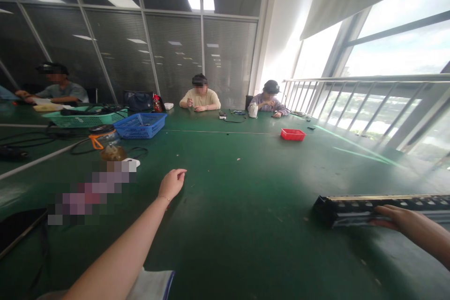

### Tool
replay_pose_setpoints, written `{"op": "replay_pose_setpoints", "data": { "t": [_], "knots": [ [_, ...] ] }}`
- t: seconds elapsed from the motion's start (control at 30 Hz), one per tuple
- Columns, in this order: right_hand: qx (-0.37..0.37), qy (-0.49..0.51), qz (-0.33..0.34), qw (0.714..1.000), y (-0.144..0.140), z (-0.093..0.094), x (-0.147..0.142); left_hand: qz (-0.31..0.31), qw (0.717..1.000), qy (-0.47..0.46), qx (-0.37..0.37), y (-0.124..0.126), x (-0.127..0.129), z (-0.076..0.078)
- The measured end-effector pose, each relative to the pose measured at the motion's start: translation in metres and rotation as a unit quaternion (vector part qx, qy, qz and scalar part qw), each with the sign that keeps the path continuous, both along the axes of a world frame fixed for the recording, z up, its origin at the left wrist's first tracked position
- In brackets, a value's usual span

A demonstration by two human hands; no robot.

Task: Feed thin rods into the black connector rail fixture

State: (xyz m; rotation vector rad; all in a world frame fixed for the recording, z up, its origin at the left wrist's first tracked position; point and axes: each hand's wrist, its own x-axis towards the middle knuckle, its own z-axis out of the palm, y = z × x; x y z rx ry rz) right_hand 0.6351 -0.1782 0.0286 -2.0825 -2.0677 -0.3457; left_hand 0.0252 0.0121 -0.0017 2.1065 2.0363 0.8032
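My right hand (395, 218) is closed round the near side of a long black bar (346, 211) at the right, with fingers on its top edge and side. A gold-coloured strip and a row of round pale spots run along the bar, and its far end lies outside the view. Over the green table (239, 239), left of the middle, my left hand (172, 183) has its fingers curled together. Whether anything small is inside them is hidden. A pale cloth or paper (151, 283) with a blue edge shows under my left forearm.
Left of my left hand stand a lidded jar (111, 143), a blue basket (140, 126) and a green basket (89, 118), with black cables near them. A red tray (293, 135) sits farther off. Several people sit across the table, and a railing (369, 82) runs along the right.
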Motion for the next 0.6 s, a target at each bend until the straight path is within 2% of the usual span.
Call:
{"op": "replay_pose_setpoints", "data": {
  "t": [0.07, 0.1, 0.2, 0.3, 0.47, 0.6],
  "knots": [
    [-0.070, 0.040, 0.067, 0.995, 0.003, -0.003, 0.006, 0.001, 1.000, 0.003, 0.001, 0.000, 0.001, 0.000],
    [-0.082, 0.048, 0.088, 0.992, 0.003, -0.004, 0.006, 0.001, 1.000, 0.005, 0.002, 0.000, 0.001, 0.000],
    [-0.048, 0.027, 0.117, 0.992, 0.006, -0.009, -0.013, -0.001, 1.000, 0.007, 0.001, -0.001, 0.002, 0.002],
    [-0.006, -0.012, 0.145, 0.989, 0.013, -0.010, -0.057, -0.003, 1.000, 0.008, -0.001, -0.002, 0.003, 0.003],
    [0.052, -0.070, 0.206, 0.975, 0.026, -0.006, -0.149, -0.005, 1.000, 0.009, -0.003, -0.003, 0.003, 0.004],
    [0.063, -0.089, 0.214, 0.971, 0.033, -0.005, -0.220, -0.011, 1.000, 0.008, -0.003, -0.002, 0.002, 0.003]
  ]
}}
